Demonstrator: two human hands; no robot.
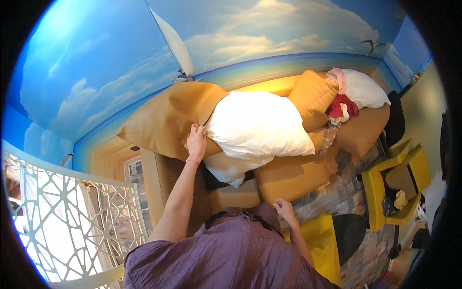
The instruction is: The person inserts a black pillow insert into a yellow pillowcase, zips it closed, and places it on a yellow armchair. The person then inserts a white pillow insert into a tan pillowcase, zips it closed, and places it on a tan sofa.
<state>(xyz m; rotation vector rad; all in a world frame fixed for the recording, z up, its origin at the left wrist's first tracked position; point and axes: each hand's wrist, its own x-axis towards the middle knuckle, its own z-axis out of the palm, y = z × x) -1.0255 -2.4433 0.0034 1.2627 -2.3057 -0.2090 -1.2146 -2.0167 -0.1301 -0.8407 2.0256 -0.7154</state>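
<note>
My left hand [197, 141] is on the open edge of a large tan cushion cover [169, 119], its fingers bent over the rim. White stuffing or an inner pillow [258, 124] bulges out of that cover to the right and lies over the tan sofa [292, 177]. My right hand [284, 209] hangs low near my body, fingers curled, touching nothing that I can make out. A smaller orange-tan cushion [313, 97] leans against the sofa back, right of the white pillow.
Pink and red cloths [342, 108] lie by another white pillow [366, 88] at the sofa's right end. Yellow seat pieces [375, 202] stand on the patterned floor at right, one holding dark and pale cloths. A white lattice screen [65, 216] stands at left; a painted wall rises behind the sofa.
</note>
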